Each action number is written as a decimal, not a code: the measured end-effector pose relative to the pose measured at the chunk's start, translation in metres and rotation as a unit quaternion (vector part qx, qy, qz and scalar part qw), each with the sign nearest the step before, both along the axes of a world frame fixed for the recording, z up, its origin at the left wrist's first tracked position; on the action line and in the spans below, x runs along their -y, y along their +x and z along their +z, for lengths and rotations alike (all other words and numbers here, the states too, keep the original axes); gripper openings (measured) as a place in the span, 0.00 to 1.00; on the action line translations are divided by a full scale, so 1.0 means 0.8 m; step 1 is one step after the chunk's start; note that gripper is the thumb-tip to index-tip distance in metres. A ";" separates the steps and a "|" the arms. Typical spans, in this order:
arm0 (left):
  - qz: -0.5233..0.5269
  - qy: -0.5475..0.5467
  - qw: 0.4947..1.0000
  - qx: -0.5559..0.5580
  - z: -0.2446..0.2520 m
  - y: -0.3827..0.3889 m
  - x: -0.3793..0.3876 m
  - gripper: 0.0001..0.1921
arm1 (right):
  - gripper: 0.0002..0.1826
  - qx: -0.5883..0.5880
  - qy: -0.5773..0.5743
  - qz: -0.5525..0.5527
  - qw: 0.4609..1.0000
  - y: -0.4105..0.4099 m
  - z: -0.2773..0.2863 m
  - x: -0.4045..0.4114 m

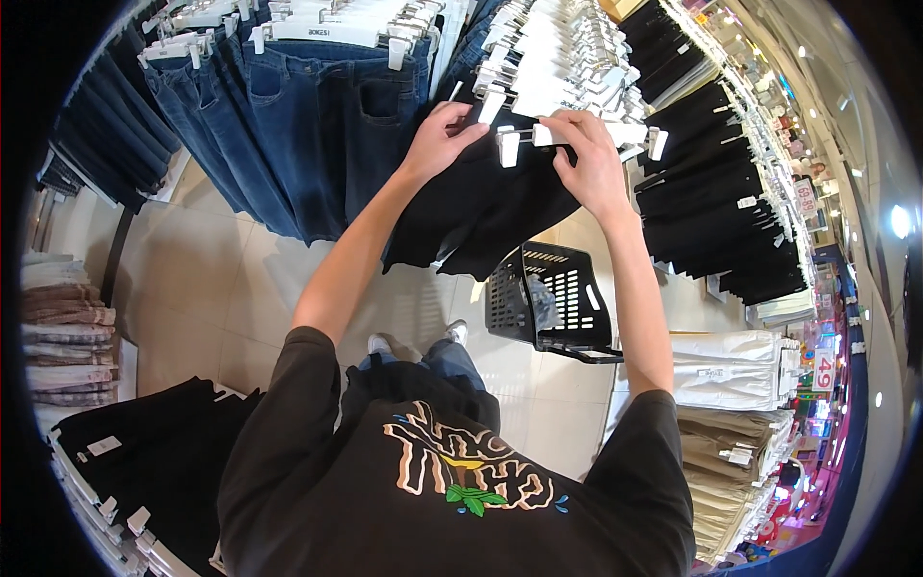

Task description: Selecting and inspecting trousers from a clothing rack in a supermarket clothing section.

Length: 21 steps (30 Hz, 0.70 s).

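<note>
My right hand (pixel 588 155) is closed around the middle of a white plastic clip hanger (pixel 631 135), whose end clips stick out to both sides. To the left of it my left hand (pixel 448 137) is at the waist of black trousers (pixel 469 195), close to a white hanger clip (pixel 493 104); whether its fingers pinch the cloth is not plain. The black trousers hang down below both hands. Behind them runs a dense row of white clip hangers (pixel 555 50). Dark blue jeans (pixel 310 130) hang from white hangers just left of my left hand.
A black plastic shopping basket (pixel 551 299) with a clear bag inside is below my right forearm. Black trousers (pixel 721 209) hang at the right, with white trousers (pixel 721 371) and beige ones (pixel 728 447) nearer. More black garments (pixel 159 447) hang at the lower left.
</note>
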<state>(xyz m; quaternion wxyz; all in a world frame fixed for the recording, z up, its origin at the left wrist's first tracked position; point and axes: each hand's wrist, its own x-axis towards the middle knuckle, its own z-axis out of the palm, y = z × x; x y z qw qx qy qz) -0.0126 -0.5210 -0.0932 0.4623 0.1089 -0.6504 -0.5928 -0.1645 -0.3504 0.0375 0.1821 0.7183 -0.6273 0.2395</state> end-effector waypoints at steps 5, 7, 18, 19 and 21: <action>0.044 0.004 0.999 0.000 0.003 0.005 -0.012 0.14 | 0.21 -0.001 0.002 -0.008 1.000 0.010 0.004 0.001; -0.001 0.048 0.999 -0.007 0.002 0.005 -0.017 0.14 | 0.21 -0.030 -0.003 -0.005 1.000 0.006 0.005 0.004; -0.011 0.053 0.999 -0.006 -0.017 0.007 -0.017 0.14 | 0.22 -0.106 -0.036 -0.004 0.994 0.016 0.003 0.012; -0.006 0.051 0.999 -0.001 -0.017 0.007 -0.019 0.14 | 0.20 -0.108 -0.044 -0.008 0.993 0.016 0.002 0.012; -0.001 0.049 0.999 0.005 -0.015 0.007 -0.019 0.15 | 0.20 -0.111 -0.053 -0.011 0.992 0.014 0.003 0.014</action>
